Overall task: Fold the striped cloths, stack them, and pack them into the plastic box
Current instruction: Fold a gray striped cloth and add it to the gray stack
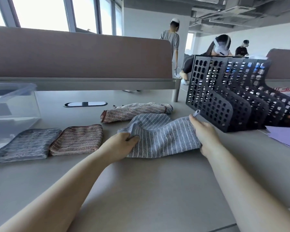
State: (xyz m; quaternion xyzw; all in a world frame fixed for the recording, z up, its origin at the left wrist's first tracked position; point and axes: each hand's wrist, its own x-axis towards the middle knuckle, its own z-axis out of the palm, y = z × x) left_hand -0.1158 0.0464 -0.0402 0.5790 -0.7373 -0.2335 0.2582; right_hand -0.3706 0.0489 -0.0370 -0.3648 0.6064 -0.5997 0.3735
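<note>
Gripping the grey striped cloth (159, 138) by opposite ends, left hand (122, 144) and right hand (206, 133) spread it on the counter (157, 190) for folding (two folded cloths (77, 139) wait nearby).

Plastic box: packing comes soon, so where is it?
In the head view the clear plastic box sits at the far left, just behind the folded grey cloth.

You're at a grey desk (157, 190) with a brown divider (74, 56) across the back. Cable port (85, 104) set in the desk top. Windows (40, 12) behind it, bright daylight. White walls (266, 37), exposed ducts (233, 9) overhead. Black file rack (224, 101) on your right; three people (170, 39) beyond.
</note>
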